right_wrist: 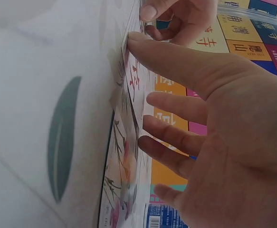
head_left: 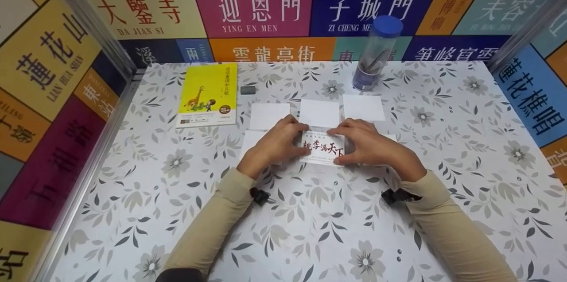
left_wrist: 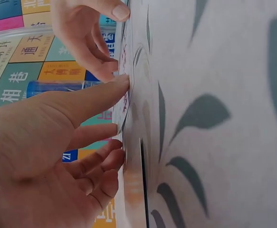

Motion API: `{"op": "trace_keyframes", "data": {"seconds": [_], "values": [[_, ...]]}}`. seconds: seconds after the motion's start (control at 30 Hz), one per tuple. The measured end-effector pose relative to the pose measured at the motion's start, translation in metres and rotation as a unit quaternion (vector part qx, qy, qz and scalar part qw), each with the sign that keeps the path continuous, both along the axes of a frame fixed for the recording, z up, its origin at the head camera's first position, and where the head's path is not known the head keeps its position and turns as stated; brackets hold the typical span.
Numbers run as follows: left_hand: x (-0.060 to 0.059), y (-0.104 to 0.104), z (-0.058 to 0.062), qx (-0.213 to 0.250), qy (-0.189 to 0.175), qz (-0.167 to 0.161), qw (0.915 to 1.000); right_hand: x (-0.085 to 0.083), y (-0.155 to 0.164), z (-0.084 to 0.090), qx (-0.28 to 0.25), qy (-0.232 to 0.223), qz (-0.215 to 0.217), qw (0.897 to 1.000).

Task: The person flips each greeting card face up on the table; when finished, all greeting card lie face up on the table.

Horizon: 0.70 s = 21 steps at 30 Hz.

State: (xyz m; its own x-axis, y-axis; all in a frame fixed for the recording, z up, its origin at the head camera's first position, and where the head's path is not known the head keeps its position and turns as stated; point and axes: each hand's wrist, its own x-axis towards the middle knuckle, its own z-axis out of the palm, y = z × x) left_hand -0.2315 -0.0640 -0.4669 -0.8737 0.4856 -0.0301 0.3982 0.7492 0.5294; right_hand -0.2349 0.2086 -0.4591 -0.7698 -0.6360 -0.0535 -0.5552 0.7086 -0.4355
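Note:
A small printed card with red and black calligraphy lies on the flower-patterned table. My left hand holds its left edge between curled fingers and thumb. My right hand holds the right edge, index finger at the top and thumb at the lower corner. In the left wrist view my left hand has its thumb tip on the card. The right wrist view shows my right hand at the card, whose edge stands slightly off the table.
Three blank white cards lie in a row just beyond the hands, and another is partly hidden under the left hand. A yellow book and a small grey block lie at the back left. A clear blue-capped tube stands at the back.

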Motion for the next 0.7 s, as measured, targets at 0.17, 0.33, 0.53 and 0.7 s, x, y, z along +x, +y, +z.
{"op": "trace_keyframes", "data": {"seconds": [0.17,0.33,0.53,0.7], "values": [[0.001,-0.002,0.000,-0.012,0.005,-0.018,0.9997,0.003,0.002,0.004,0.029,-0.011,0.004,1.000],[-0.001,-0.007,0.000,-0.007,-0.015,-0.054,0.9984,0.002,0.006,0.006,0.035,-0.023,-0.003,0.999],[-0.003,-0.010,0.000,0.013,-0.039,-0.079,0.9960,0.000,0.009,0.005,0.033,-0.028,-0.005,0.999],[-0.003,-0.010,0.000,0.008,-0.045,-0.077,0.9960,-0.002,0.010,0.003,0.018,-0.028,-0.004,0.999]]}}
